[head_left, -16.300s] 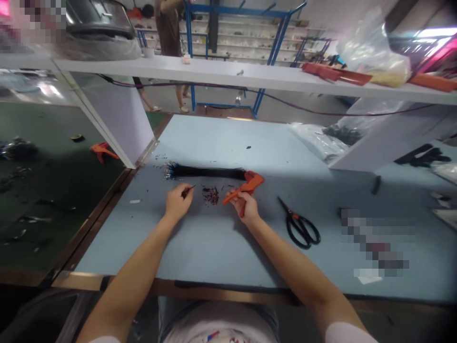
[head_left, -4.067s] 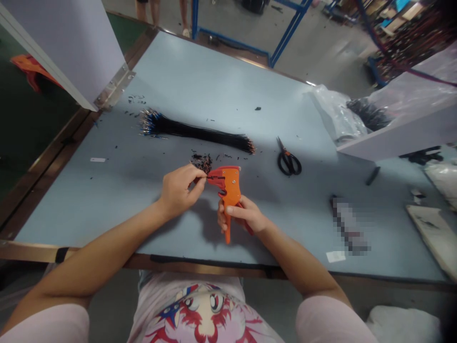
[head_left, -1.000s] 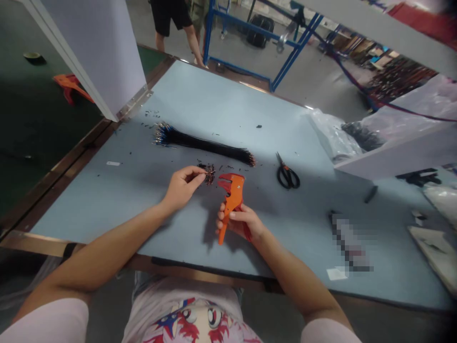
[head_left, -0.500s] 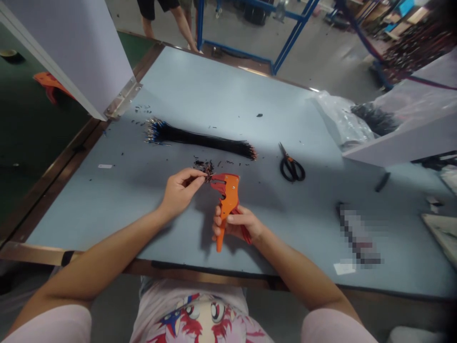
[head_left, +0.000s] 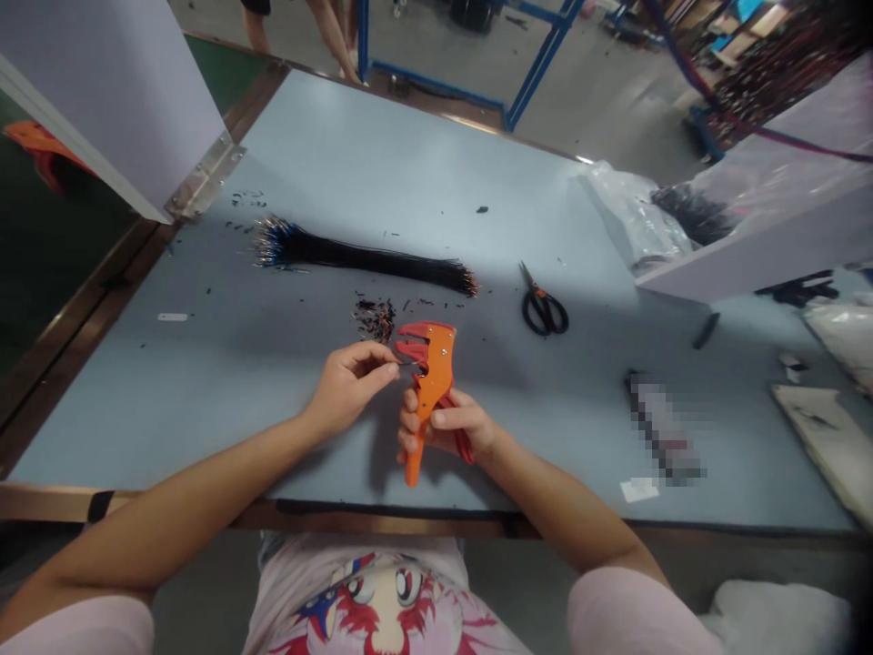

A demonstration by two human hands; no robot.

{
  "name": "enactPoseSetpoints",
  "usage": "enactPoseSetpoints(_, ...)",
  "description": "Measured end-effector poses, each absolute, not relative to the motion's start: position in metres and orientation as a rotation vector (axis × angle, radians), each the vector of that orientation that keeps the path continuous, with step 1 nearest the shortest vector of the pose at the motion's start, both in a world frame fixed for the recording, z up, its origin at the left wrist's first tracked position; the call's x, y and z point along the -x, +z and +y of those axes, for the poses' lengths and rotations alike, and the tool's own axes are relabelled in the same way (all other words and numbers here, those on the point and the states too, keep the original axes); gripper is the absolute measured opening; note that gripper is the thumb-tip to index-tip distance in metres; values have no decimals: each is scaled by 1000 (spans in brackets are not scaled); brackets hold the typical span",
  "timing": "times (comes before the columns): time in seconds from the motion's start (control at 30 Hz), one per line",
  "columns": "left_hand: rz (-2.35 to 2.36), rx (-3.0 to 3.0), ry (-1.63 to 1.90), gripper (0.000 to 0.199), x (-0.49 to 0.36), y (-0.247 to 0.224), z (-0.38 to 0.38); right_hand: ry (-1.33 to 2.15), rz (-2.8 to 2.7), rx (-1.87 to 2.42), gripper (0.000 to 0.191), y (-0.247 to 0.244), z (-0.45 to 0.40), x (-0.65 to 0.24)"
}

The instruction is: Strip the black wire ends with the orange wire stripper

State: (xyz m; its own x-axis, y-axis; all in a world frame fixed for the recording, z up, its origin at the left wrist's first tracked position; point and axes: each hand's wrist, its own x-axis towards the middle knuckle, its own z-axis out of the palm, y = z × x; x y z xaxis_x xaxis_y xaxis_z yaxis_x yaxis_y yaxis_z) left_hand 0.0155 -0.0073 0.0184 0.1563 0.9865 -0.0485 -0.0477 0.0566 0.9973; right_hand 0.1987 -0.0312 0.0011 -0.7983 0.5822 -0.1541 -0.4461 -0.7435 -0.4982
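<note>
An orange and red wire stripper (head_left: 436, 364) is upright in my right hand (head_left: 454, 423), whose fingers wrap round its handles; its red jaws point left. My left hand (head_left: 355, 382) pinches a short thin dark wire (head_left: 407, 364), its end at the lower part of the jaws. Just above the tool lies a heap of small dark and coppery scraps (head_left: 375, 318). Beyond it stretches a bundle of black wires (head_left: 368, 257), with blue and silvery tips at the left end and coppery tips at the right.
Black-handled scissors (head_left: 544, 307) lie right of the bundle. A blurred-out object (head_left: 661, 428) and a white paper piece (head_left: 639, 489) are further right. Plastic bags (head_left: 634, 214) and white panels flank the blue-grey table (head_left: 409, 164). A person's legs show beyond it.
My left hand has moved slightly down, from the scrap heap and jaw tips to the lower part of the jaws. The red jaws stand wider apart. The whole view has shifted a little.
</note>
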Motion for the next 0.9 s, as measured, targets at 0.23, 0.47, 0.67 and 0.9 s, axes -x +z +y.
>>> enactPoseSetpoints(0.23,931,-1126,1003,12,-22,13,-9,2487,-610,417,26,3,-34,-199)
enactPoseSetpoints(0.47,886,-1025,974,17,-26,13,-10,2498,-626,439,29,1,-34,-201)
enactPoseSetpoints(0.67,890,-1051,944,16,-25,12,-10,2501,-564,456,29,2,-32,-200)
enactPoseSetpoints(0.9,886,-1039,943,15,-25,9,-11,2473,-586,495,31,1,-33,-200)
